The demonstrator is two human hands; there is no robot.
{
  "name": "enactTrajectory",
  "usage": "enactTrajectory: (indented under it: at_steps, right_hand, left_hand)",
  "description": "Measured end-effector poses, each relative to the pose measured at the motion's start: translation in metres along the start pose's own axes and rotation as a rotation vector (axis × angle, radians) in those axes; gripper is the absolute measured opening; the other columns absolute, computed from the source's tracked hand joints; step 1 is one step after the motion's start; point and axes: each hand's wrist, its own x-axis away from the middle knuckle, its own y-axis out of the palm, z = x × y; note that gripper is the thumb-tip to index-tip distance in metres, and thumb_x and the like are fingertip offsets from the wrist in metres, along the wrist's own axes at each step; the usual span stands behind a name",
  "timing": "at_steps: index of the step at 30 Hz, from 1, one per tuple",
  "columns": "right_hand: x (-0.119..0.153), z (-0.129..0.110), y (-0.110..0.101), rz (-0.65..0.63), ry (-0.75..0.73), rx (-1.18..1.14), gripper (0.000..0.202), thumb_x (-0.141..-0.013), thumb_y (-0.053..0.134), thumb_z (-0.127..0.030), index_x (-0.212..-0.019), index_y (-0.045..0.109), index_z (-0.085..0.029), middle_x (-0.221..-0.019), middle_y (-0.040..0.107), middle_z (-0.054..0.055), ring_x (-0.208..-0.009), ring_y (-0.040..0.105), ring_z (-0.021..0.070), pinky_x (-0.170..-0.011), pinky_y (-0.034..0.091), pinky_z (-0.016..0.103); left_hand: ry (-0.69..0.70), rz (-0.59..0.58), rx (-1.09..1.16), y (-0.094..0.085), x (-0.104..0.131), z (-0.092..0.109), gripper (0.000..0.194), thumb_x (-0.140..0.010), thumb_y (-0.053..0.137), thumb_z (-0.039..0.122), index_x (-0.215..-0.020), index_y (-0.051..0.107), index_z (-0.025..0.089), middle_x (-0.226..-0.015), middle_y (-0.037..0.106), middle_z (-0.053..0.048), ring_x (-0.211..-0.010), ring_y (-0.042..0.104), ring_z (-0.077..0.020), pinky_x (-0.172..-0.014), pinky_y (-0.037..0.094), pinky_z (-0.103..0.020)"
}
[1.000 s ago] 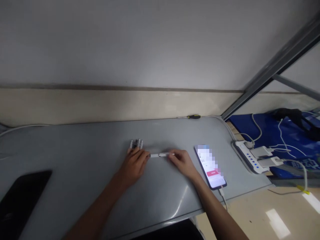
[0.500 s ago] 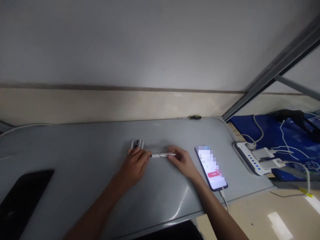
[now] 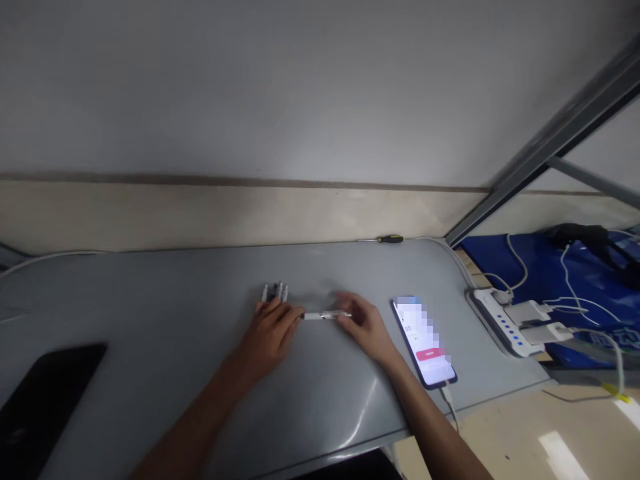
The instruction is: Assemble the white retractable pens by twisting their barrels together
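A white pen with a clear clip end lies crosswise between my two hands, close above or on the grey tabletop. My left hand is closed, with thumb and forefinger pinching the pen's dark left end. Just past its knuckles, the light ends of several more pens stick out; their lower parts are hidden under the fingers. My right hand curls around the pen's right end, its thumb near the clip and its forefinger slightly blurred.
A lit phone on a cable lies right of my right hand. Farther right is a white power strip with chargers. A screwdriver lies along the wall edge. A dark flat object rests at left.
The view has shifted slightly, so everything sits a little lower. Both hands keep nearly the same pose on the pen, with slight finger motion in the right hand.
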Motion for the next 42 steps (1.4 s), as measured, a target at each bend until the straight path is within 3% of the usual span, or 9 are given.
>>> enactTrajectory:
  at_steps: [3, 6, 9, 18, 23, 27, 32, 37, 42]
  right_hand:
    - [0.000, 0.000, -0.001, -0.009, -0.016, 0.049, 0.023, -0.089, 0.061, -0.039, -0.091, 0.071, -0.018, -0.081, 0.067, 0.005, -0.069, 0.057, 0.0158, -0.061, 0.044, 0.027]
    - [0.000, 0.002, -0.001, 0.030, -0.059, 0.052, 0.034, -0.082, 0.071, -0.036, -0.112, 0.068, -0.021, -0.105, 0.069, 0.007, -0.081, 0.061, 0.0181, -0.067, 0.047, 0.028]
    - [0.001, 0.004, -0.001, -0.002, 0.020, 0.042, 0.031, -0.085, 0.066, -0.039, -0.109, 0.069, -0.020, -0.095, 0.071, 0.007, -0.076, 0.062, 0.0187, -0.066, 0.047, 0.029]
    - [0.001, -0.002, -0.001, -0.041, -0.029, 0.074, 0.023, -0.091, 0.060, -0.037, -0.100, 0.071, -0.019, -0.086, 0.071, 0.005, -0.073, 0.062, 0.0181, -0.064, 0.046, 0.028]
    - [0.000, -0.002, -0.001, 0.068, -0.193, 0.164, 0.009, -0.088, 0.065, -0.029, -0.089, 0.068, -0.020, -0.087, 0.068, 0.005, -0.073, 0.060, 0.0174, -0.061, 0.045, 0.028]
    - [-0.001, -0.001, -0.003, 0.171, -0.327, 0.317, 0.011, -0.089, 0.062, -0.023, -0.096, 0.070, -0.021, -0.093, 0.071, 0.008, -0.089, 0.060, 0.0223, -0.079, 0.047, 0.036]
    - [-0.001, 0.004, -0.010, 0.297, -0.309, 0.451, 0.018, -0.090, 0.059, -0.022, -0.102, 0.073, -0.023, -0.101, 0.073, 0.008, -0.095, 0.061, 0.0249, -0.086, 0.044, 0.042]
    - [-0.003, 0.008, -0.008, 0.394, -0.047, -0.001, 0.017, -0.084, 0.068, -0.034, -0.095, 0.068, -0.020, -0.089, 0.074, 0.006, -0.084, 0.067, 0.0215, -0.079, 0.049, 0.035]
    - [-0.005, 0.008, -0.008, 0.282, 0.105, -0.462, 0.024, -0.081, 0.072, -0.038, -0.093, 0.060, -0.022, -0.080, 0.075, 0.002, -0.077, 0.068, 0.0177, -0.076, 0.048, 0.029]
  left_hand:
    - [-0.013, -0.011, -0.001, -0.001, 0.000, 0.000, 0.025, -0.100, 0.038, 0.023, -0.107, 0.062, 0.022, -0.086, 0.065, -0.001, -0.087, 0.056, -0.0200, -0.083, 0.037, -0.035]
    - [-0.029, -0.008, -0.003, 0.000, 0.000, -0.001, 0.024, -0.100, 0.040, 0.027, -0.108, 0.062, 0.023, -0.088, 0.065, -0.002, -0.089, 0.057, -0.0201, -0.083, 0.039, -0.035]
    - [-0.028, -0.014, -0.016, 0.002, 0.001, -0.002, 0.022, -0.100, 0.043, 0.030, -0.108, 0.063, 0.024, -0.090, 0.066, -0.002, -0.091, 0.057, -0.0205, -0.084, 0.040, -0.036]
    - [-0.021, 0.028, -0.055, 0.001, 0.000, -0.001, 0.024, -0.100, 0.042, 0.030, -0.102, 0.065, 0.023, -0.086, 0.066, -0.002, -0.086, 0.055, -0.0204, -0.081, 0.038, -0.035]
    - [-0.030, 0.001, -0.041, 0.001, 0.000, -0.001, 0.024, -0.100, 0.043, 0.030, -0.103, 0.066, 0.023, -0.087, 0.067, -0.002, -0.088, 0.056, -0.0210, -0.083, 0.037, -0.037]
    - [-0.048, 0.025, -0.042, 0.001, 0.002, -0.003, 0.028, -0.099, 0.043, 0.028, -0.116, 0.065, 0.026, -0.090, 0.069, -0.003, -0.088, 0.058, -0.0205, -0.083, 0.038, -0.036]
    - [-0.091, 0.065, -0.004, -0.001, 0.001, -0.005, 0.035, -0.100, 0.038, 0.022, -0.122, 0.064, 0.029, -0.079, 0.067, -0.001, -0.080, 0.059, -0.0178, -0.079, 0.036, -0.034]
    - [-0.147, 0.085, 0.057, -0.002, -0.001, -0.004, 0.031, -0.100, 0.038, 0.024, -0.114, 0.066, 0.025, -0.079, 0.068, 0.000, -0.078, 0.060, -0.0172, -0.080, 0.034, -0.034]
    - [-0.163, 0.082, 0.067, -0.001, 0.000, -0.004, 0.031, -0.100, 0.038, 0.025, -0.114, 0.066, 0.025, -0.083, 0.069, -0.001, -0.081, 0.061, -0.0178, -0.082, 0.034, -0.034]
